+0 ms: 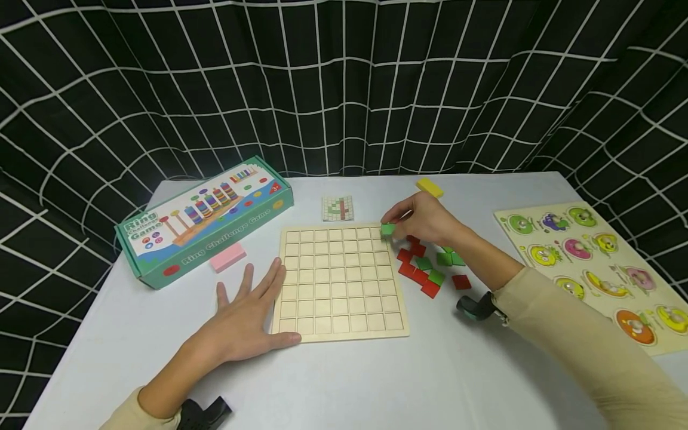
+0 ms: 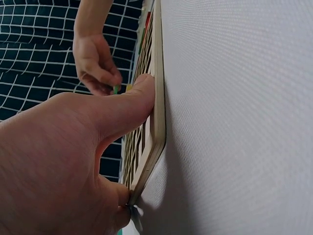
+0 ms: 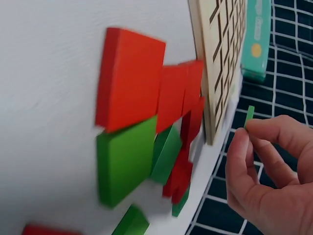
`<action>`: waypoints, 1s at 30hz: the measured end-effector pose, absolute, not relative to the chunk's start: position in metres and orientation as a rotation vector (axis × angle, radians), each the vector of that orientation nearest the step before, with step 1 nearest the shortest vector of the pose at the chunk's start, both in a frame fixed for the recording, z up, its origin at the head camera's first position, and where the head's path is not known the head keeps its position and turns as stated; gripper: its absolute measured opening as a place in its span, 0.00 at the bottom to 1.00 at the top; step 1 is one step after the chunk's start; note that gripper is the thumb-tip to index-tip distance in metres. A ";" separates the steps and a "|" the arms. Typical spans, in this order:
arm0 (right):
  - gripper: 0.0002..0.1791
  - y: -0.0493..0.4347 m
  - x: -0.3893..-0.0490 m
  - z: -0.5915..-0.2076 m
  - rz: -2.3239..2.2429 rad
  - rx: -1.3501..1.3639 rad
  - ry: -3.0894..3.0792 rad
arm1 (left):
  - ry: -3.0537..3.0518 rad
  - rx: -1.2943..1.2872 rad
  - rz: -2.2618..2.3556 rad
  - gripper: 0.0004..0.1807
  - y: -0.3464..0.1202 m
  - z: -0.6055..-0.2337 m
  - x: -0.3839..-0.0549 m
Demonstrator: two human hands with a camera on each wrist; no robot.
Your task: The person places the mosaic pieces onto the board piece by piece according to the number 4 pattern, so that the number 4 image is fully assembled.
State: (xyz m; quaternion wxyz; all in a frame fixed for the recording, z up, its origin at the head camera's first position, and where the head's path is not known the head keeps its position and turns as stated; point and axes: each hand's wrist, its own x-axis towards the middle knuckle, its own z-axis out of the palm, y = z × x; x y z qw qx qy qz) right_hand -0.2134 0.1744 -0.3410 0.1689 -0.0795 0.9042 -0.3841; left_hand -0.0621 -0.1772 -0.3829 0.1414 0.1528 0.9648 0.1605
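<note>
A wooden grid board [image 1: 338, 280] with square cells lies on the white table. My right hand [image 1: 427, 218] pinches a green square tile [image 1: 387, 229] between thumb and fingertips, over the board's far right corner. In the right wrist view that tile [image 3: 250, 113] shows edge-on at the fingertips. My left hand [image 1: 244, 319] lies spread at the board's left side, its thumb on the near left corner and its fingers along the left edge. Right of the board lie several loose red tiles [image 1: 412, 272] and green tiles [image 1: 444, 258]. Beyond the board is a small pattern card [image 1: 337, 208].
A green Ring Challenge Game box [image 1: 204, 221] stands at the far left, with a pink block [image 1: 228, 257] before it. A yellow block [image 1: 430, 187] lies at the back, past my right hand. On the right is a fruit picture board [image 1: 596, 263].
</note>
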 end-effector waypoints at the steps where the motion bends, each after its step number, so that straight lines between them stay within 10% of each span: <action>1: 0.15 0.171 -0.214 -0.342 -1.092 -0.238 2.569 | 2.786 0.437 0.462 0.69 -0.178 -0.383 -0.062; 30: 0.18 0.110 -0.227 -0.350 -1.062 -0.290 2.519 | 2.767 0.405 0.455 0.68 -0.179 -0.384 -0.064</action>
